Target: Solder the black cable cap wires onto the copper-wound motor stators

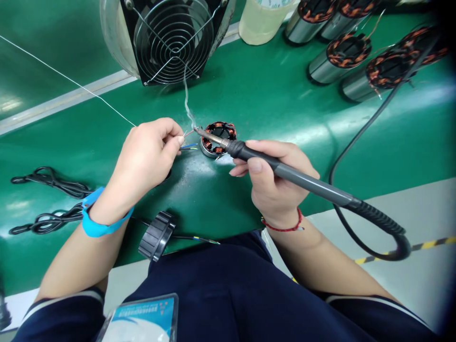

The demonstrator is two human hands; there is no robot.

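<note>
My right hand (278, 175) is wrapped round the grey handle of a soldering iron (302, 178), which points up and left. Its tip meets a thin brown lead (190, 132) just left of a wound motor stator (219, 138), and smoke rises there. Thumb and forefinger of my left hand (153, 149) pinch that lead. A thin silvery solder wire (107, 102) runs from the upper left into the same hand. Below the fingertips, a blue lead (188, 146) and a yellow-green lead (190, 148) stick out. The palm side of my left hand is hidden.
A fan with a wire guard (174, 52) stands behind the work. Several stators (347, 52) sit at the back right, near a yellowish container (261, 21). Coiled black cables (53, 180) lie left; a black round cap (157, 236) is near my body. The iron's cord (356, 133) loops right.
</note>
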